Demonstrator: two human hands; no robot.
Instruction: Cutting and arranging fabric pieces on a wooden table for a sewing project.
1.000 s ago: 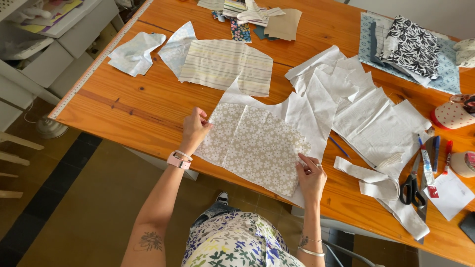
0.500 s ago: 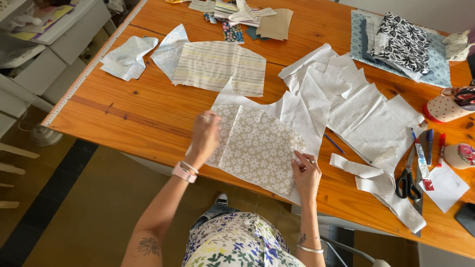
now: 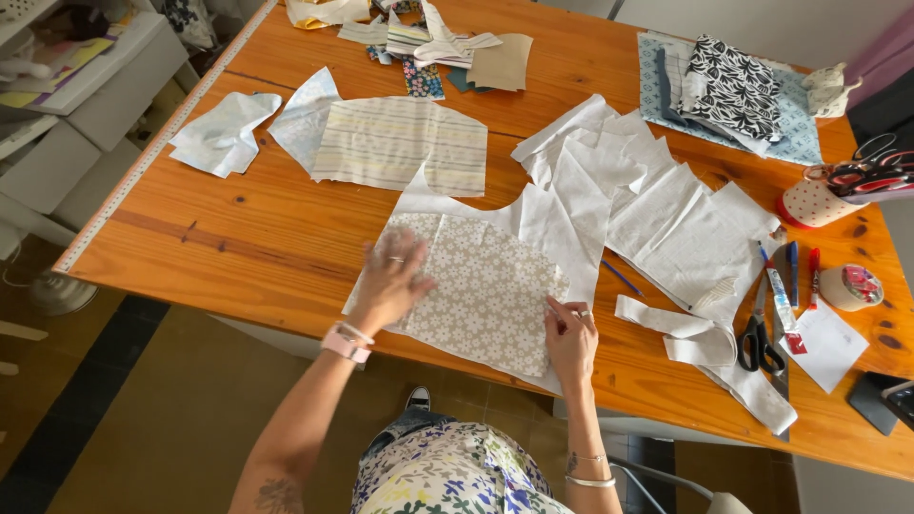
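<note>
So the beige flowered fabric piece is lying flat near the front edge of the wooden desk, on top of a bigger white fabric piece. The left hand is flat on its left side, fingers spread apart and pressing down, looks a bit blurry. The right hand is at the lower right edge of the flowered piece, fingers pinched together on the edge of the cloth; can't tell if there's something small between them.

Just right of that there's a pile of white cut pieces and a long white strip. Black-handled scissors sit beside the strip, with a few pens near them. Further back, a striped fabric piece and a pale blue scrap. Black and white patterned fabric is folded at the far right corner.
</note>
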